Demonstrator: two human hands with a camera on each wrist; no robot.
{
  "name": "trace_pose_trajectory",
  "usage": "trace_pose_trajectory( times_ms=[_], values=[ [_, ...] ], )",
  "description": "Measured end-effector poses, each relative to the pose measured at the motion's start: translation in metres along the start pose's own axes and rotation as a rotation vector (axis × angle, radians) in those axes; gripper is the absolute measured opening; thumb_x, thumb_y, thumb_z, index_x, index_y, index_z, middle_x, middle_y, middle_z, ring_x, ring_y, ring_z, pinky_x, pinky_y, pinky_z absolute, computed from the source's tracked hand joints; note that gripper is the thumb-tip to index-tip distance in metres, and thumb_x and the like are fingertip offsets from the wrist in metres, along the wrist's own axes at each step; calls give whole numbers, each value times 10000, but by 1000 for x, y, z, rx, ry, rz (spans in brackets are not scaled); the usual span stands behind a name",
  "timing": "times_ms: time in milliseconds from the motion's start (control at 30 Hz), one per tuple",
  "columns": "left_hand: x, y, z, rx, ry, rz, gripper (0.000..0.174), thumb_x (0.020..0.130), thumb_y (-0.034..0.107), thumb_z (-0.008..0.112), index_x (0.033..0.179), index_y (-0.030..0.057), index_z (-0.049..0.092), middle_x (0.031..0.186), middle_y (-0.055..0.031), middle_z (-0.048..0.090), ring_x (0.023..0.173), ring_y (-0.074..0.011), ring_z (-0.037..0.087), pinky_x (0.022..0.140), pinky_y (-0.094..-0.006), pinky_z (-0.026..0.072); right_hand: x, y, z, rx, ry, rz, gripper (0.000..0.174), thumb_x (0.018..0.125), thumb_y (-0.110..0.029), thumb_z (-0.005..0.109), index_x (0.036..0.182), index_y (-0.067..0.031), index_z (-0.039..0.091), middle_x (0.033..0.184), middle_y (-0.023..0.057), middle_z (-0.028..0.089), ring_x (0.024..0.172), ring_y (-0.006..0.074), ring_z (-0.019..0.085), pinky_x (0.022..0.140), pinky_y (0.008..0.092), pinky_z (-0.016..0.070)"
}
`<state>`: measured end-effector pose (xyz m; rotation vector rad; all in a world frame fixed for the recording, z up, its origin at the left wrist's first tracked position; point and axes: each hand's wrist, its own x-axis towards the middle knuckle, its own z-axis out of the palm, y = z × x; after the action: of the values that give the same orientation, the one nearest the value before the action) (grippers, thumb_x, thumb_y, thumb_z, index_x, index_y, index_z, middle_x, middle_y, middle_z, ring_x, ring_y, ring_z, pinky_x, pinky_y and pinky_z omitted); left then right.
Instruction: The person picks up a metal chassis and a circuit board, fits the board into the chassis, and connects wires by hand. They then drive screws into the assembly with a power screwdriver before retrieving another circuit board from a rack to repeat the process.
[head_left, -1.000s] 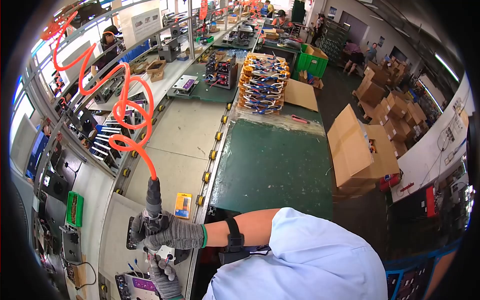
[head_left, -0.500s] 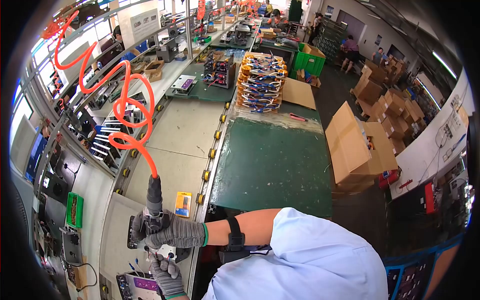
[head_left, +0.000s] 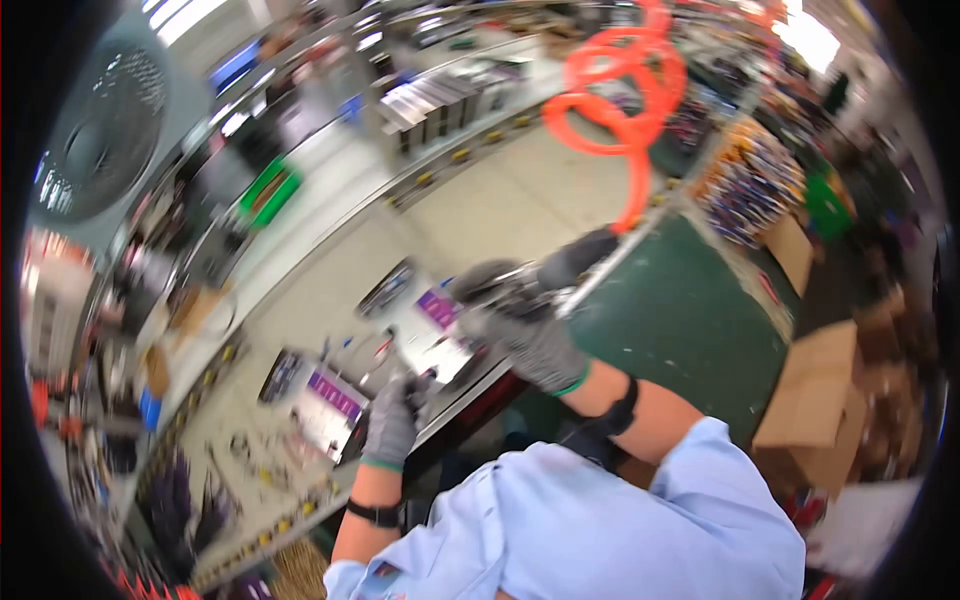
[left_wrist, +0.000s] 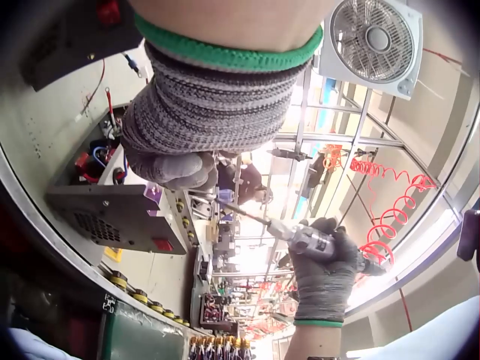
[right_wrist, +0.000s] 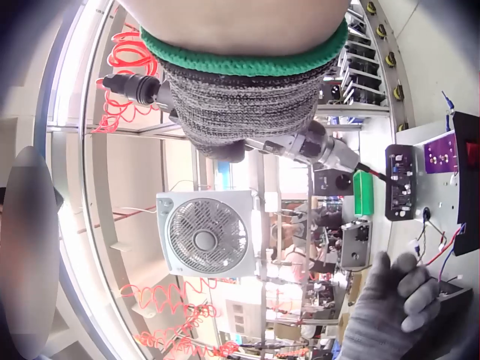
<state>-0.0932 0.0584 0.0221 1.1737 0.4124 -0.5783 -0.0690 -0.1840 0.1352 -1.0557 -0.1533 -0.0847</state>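
My gloved right hand (head_left: 520, 320) grips a pneumatic screwdriver (left_wrist: 304, 238) with an orange air hose at its end. Its long thin bit points toward my left hand in the left wrist view. My gloved left hand (head_left: 395, 415), fingers curled, is beside two metal chassis with purple labels; one chassis (head_left: 437, 312) sits under the right hand, the other chassis (head_left: 335, 398) to the left. Loose wires (right_wrist: 442, 247) with red and white ends stand near the left fingertips. I cannot tell whether the left fingers hold anything.
A roller conveyor (head_left: 480, 190) carries the chassis, with a green work surface (head_left: 690, 320) to its right. Coiled orange hose (head_left: 620, 130) hangs overhead. A green bin (head_left: 270, 190) lies on the far bench. A fan (right_wrist: 206, 234), stacked wire bundles (head_left: 750, 185) and a cardboard box (head_left: 815, 400) stand around.
The head view has swung and blurred, bringing more of the conveyor's left end into sight. The right hand, with the screwdriver, has drawn apart from the left hand.
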Motion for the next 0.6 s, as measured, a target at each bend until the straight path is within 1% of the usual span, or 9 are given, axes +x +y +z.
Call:
trace_pose_trajectory(
  times_ms=[33, 67, 133, 167, 233, 367, 467, 533, 600],
  values=[
    [-3, -6, -5, -21, 99, -23, 399, 1025, 422, 515, 882, 68, 630, 629, 7, 508, 460, -109, 463, 389, -242, 335, 2, 14, -8, 55, -7, 56, 370, 836, -45, 765, 1172, -63, 608, 1015, 20, 659, 841, 104, 635, 764, 263, 558],
    [-11, -9, -9, -25, 99, 24, 374, 1006, 413, 568, 829, 86, 611, 603, 18, 486, 432, -107, 438, 363, -245, 311, 5, 14, -4, 14, 16, 47, 366, 825, -10, 763, 1160, -57, 622, 1011, 27, 670, 851, 100, 641, 749, 254, 560],
    [-13, -17, -18, -123, 191, -66, 345, 992, 388, 603, 792, 108, 589, 581, 22, 477, 392, -105, 405, 338, -241, 279, 13, 36, -12, -48, 28, 75, 355, 815, 19, 761, 1139, -56, 638, 997, 29, 680, 853, 101, 647, 744, 252, 560],
    [-17, -21, -25, -143, 173, -105, 278, 979, 361, 631, 805, 152, 571, 587, 19, 512, 392, -97, 391, 333, -238, 268, 15, 46, -12, -40, 11, 94, 355, 815, 19, 761, 1139, -56, 638, 997, 29, 680, 853, 101, 647, 744, 252, 560],
    [-22, -32, -28, -190, 205, -99, 273, 979, 353, 633, 803, 152, 572, 598, 19, 518, 399, -92, 393, 337, -236, 272, 15, 63, -10, 42, 16, 160, 334, 817, 32, 752, 1122, -56, 650, 983, 24, 684, 848, 100, 650, 740, 257, 561],
    [-34, -46, -28, -218, 214, -100, 270, 981, 346, 629, 803, 150, 572, 630, 19, 519, 421, -80, 397, 348, -230, 281, 17, 93, -12, 9, -58, 253, 339, 817, 43, 742, 1127, -58, 648, 1004, 29, 687, 867, 102, 650, 756, 264, 559],
    [-39, -50, -33, -201, 195, -98, 276, 985, 355, 621, 811, 147, 567, 624, 19, 495, 425, -88, 395, 351, -237, 279, 19, 102, -7, -102, -69, 191, 342, 816, 48, 739, 1126, -62, 643, 1017, 34, 688, 883, 99, 649, 769, 263, 556],
    [-40, -50, -31, -232, 259, -49, 342, 984, 377, 619, 784, 106, 556, 573, 11, 426, 392, -108, 388, 326, -249, 262, 21, 103, -3, -115, -97, 206, 341, 817, 51, 736, 1124, -61, 640, 1022, 32, 688, 886, 94, 649, 768, 263, 552],
    [-39, -51, -38, -231, 243, -75, 324, 985, 375, 616, 794, 119, 560, 593, 12, 447, 412, -111, 399, 342, -247, 270, 22, 99, 0, -132, -121, 213, 339, 818, 53, 734, 1122, -60, 636, 1027, 31, 689, 889, 90, 649, 767, 262, 548]
  ],
)
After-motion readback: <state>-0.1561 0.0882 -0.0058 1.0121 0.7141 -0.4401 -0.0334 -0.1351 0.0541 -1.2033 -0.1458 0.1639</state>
